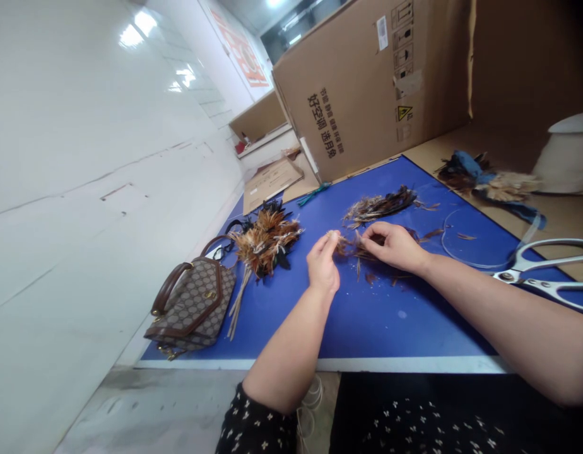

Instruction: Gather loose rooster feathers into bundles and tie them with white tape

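My left hand (323,260) is closed in a pinch on a small tuft of brown feathers (341,246), held just above the blue tabletop (367,328). Facing it, my right hand (390,246) pinches the pale end of a feather (358,236) between thumb and fingertips. Loose brown feathers lie below and behind the right hand, which partly covers them. Farther back rests a pile of dark and striped feathers (381,205). To the left lies a bunch of orange, brown and black feathers (267,239) with long pale stems.
A patterned handbag (197,302) sits at the table's left edge. Large white-handled scissors (532,271) lie by my right forearm. Behind stands a big cardboard box (367,94). Blue-and-brown feathers (485,176) and a white container (568,154) are at the right.
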The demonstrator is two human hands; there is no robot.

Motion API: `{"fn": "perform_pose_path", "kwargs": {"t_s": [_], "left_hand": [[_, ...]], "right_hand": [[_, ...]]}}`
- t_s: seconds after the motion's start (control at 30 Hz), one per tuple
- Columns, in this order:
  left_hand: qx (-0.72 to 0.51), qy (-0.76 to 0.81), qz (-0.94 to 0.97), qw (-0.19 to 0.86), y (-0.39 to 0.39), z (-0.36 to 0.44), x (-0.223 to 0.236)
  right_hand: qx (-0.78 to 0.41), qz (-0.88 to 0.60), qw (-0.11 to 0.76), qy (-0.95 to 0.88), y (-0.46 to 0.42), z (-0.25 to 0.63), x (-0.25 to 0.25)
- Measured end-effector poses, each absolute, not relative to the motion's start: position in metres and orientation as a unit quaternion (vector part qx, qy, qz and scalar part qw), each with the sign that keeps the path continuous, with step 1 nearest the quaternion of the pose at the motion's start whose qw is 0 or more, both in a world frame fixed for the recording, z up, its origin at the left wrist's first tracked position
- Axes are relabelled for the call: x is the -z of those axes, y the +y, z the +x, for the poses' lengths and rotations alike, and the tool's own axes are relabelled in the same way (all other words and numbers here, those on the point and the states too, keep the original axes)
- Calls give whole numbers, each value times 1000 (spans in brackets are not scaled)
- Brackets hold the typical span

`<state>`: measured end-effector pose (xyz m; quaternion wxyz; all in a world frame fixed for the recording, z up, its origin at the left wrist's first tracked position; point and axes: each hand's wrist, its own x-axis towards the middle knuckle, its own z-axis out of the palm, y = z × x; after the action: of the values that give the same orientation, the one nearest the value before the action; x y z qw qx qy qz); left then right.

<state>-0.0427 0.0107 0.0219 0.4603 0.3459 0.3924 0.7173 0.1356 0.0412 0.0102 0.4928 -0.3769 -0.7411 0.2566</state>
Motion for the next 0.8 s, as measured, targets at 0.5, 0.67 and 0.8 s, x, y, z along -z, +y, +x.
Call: {"fn": "perform_pose_path", "kwargs": {"t_s": [0.5, 0.67, 0.8], "left_hand": [[-605, 428, 575, 347, 5, -41, -4], [-587, 432, 615, 302, 6, -42, -4], [-610, 429, 580, 329, 7, -41, -3]], "right_hand": [[-284, -323, 454, -780, 36, 134, -12], [-281, -309, 448, -791, 33, 133, -13], [-287, -297, 441, -797, 34, 134, -13]]}}
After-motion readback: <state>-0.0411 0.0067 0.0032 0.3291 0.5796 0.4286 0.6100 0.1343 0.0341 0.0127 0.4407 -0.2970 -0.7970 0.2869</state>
